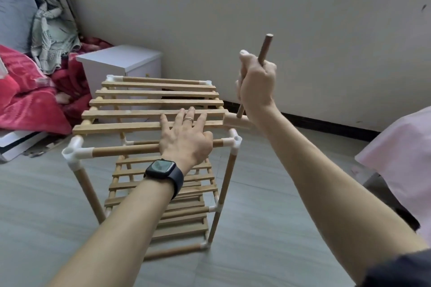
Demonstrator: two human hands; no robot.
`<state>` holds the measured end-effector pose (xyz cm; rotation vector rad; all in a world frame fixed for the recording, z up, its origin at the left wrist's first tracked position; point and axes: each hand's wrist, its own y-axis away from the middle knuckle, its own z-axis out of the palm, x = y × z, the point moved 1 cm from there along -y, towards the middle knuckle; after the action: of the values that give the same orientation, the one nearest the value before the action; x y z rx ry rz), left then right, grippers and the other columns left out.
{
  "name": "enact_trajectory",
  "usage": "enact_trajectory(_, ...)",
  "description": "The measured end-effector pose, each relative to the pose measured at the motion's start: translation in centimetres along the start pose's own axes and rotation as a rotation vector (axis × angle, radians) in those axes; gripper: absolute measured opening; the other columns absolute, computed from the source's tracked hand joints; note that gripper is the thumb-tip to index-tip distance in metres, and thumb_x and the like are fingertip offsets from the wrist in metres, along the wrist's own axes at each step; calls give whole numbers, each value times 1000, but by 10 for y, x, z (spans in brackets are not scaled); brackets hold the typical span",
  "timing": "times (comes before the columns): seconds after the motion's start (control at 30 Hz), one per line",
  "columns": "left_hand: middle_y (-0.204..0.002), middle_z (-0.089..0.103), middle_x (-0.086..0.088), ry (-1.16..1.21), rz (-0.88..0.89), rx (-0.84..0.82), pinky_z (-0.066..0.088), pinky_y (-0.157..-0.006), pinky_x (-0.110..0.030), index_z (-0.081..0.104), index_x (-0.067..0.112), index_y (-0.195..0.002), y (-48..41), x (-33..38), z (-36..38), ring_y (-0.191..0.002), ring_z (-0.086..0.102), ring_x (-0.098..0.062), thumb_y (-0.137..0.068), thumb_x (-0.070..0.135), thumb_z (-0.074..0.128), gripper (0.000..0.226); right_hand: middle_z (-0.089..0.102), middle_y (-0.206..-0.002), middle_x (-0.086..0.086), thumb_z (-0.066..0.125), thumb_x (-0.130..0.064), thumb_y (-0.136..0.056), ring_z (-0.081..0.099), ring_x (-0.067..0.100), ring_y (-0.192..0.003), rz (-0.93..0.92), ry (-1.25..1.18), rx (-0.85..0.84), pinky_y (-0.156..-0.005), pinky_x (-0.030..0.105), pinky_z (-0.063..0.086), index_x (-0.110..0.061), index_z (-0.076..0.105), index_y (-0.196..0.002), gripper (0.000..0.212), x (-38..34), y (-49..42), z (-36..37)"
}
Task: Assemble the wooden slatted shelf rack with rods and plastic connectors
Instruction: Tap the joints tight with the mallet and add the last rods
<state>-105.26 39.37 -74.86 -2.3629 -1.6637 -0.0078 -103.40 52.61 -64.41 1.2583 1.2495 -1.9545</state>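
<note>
Rack: the rack (149, 102) stands upright on the floor (256, 216), with its top slatted shelf level and a lower slatted shelf beneath. Its far edge is just in front of a white cabinet (121, 58).
Left hand: the left hand (186, 137) lies flat, fingers straight and spread on the two nearest top slats, palm over the front rod (128, 149).
Right hand: the right hand (256, 84) grips the handle of a wooden mallet (235, 121), raised over the rack's right edge. The mallet head sits just beside the near slat ends, above the corner connector (235, 141); cannot tell whether they touch.
Left edge: a red blanket (25, 91) lies near the far left legs.
Right edge: grey floor shows between the legs and a pink cloth (401, 147).
Back: the wall (233, 18) runs behind the cabinet.
</note>
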Motion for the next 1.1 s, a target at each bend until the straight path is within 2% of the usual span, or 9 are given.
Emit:
enact_trajectory(0.07, -170, 7, -1, -2, -9, 12, -5, -121, -62, 14, 35, -159, -1, -2, 1, -156, 4, -21, -98, 45, 18, 62, 29, -44, -5, 54, -28, -86, 25, 15, -39, -43, -85, 15, -42, 26, 23, -27, 34, -47, 43, 0, -4, 1)
enact_trajectory(0.2, -170, 7, -1, -1, -21, 0, -4, -121, -62, 15, 36, -159, 1, 2, -2, -156, 3, -21, -98, 44, 19, 62, 30, -44, -7, 49, -33, -90, 27, 15, -46, -121, 261, -101, -53, 37, 27, -22, 31, -48, 47, 22, 22, 6)
enact_trajectory(0.3, -170, 8, -2, 4, -12, 0, -5, -122, -61, 15, 36, -159, 5, 0, -2, -156, 4, -21, -99, 45, 20, 61, 37, -55, 0, 45, -43, -97, 34, 24, -57, -63, 204, -18, -61, 45, 37, -19, 36, -59, 46, 10, 18, -12)
enact_trajectory(0.43, -170, 7, -1, 14, -9, 1, -6, -121, -60, 16, 36, -159, 5, 1, -3, -156, 3, -22, -100, 46, 20, 60, 57, -82, 2, 21, -68, -100, 54, 15, -73, -162, 500, 52, -68, 33, 48, -12, 49, -91, 63, 2, 29, -50)
enact_trajectory(0.53, -170, 7, -1, 15, -14, 1, -4, -122, -60, 16, 37, -159, 5, 0, -2, -156, 3, -22, -100, 46, 19, 61, 58, -57, -4, 20, -72, -100, 57, 13, -51, -121, 599, -26, -52, 36, 51, -24, 56, -97, 60, 0, 44, -78)
enact_trajectory(0.63, -169, 9, -1, 17, -20, 2, -2, -122, -60, 17, 37, -159, 6, 0, -2, -156, 5, -22, -99, 47, 20, 61, 64, -66, 2, 49, -58, -99, 52, 17, -43, 83, 189, -149, -41, 28, 43, -16, 66, -94, 45, 2, 61, -95)
enact_trajectory(0.83, -169, 12, 1, 7, -43, 17, 0, -123, -58, 19, 38, -158, 5, 1, -4, -155, 9, -20, -98, 46, 21, 61, 58, -131, 18, 66, -47, -82, 66, 24, -73, 496, -227, -477, -59, 31, 57, -20, 70, -123, 49, 0, 90, -111)
enact_trajectory(1.0, -169, 14, 1, -30, -48, 11, 4, -123, -58, 19, 38, -159, 8, 2, -6, -155, 11, -21, -98, 46, 20, 61, 67, -126, 12, 72, -37, -86, 63, 19, -70, 570, -202, -584, -55, 27, 56, -21, 70, -126, 43, -2, 106, -129)
enact_trajectory(1.1, -169, 14, 0, -38, -50, 1, 4, -123, -58, 19, 38, -159, 9, 2, -7, -155, 11, -21, -98, 46, 19, 62, 70, -118, 9, 54, -16, -105, 54, 9, -55, 507, 118, -497, -45, 22, 45, -17, 67, -123, 23, 7, 113, -135)
